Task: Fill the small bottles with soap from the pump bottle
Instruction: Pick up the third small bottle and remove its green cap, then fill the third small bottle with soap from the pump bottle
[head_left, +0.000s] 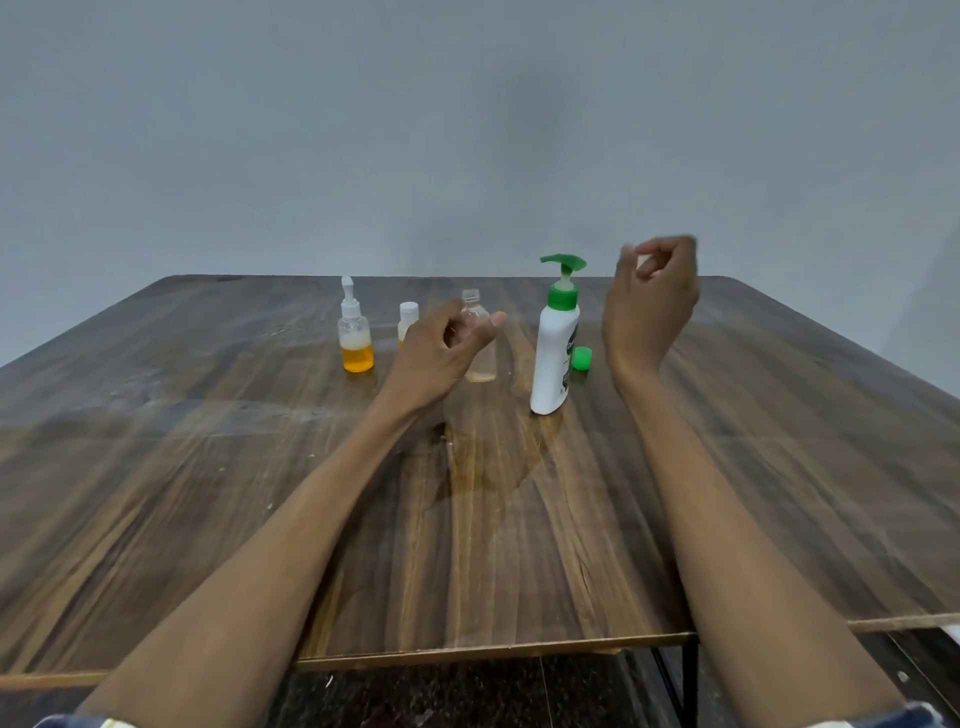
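Note:
A white pump bottle (551, 358) with a green pump head stands on the wooden table (208, 467). Left of it stands a clear small bottle (479, 332) with no cap on its neck. My left hand (441, 348) is at this bottle, fingers loosely curled beside its left side; I cannot tell if they touch it. My right hand (652, 306) is raised to the right of the pump, pinching a small white cap in its fingertips. Further left stand a small pump bottle (355, 338) holding orange soap and a white-capped small bottle (408, 318), partly hidden by my left hand.
A loose green cap (582, 358) lies just right of the pump bottle. A wet patch (493, 462) spreads on the table in front of the bottles. The table's near edge (493, 647) runs between my forearms, with a dark floor below.

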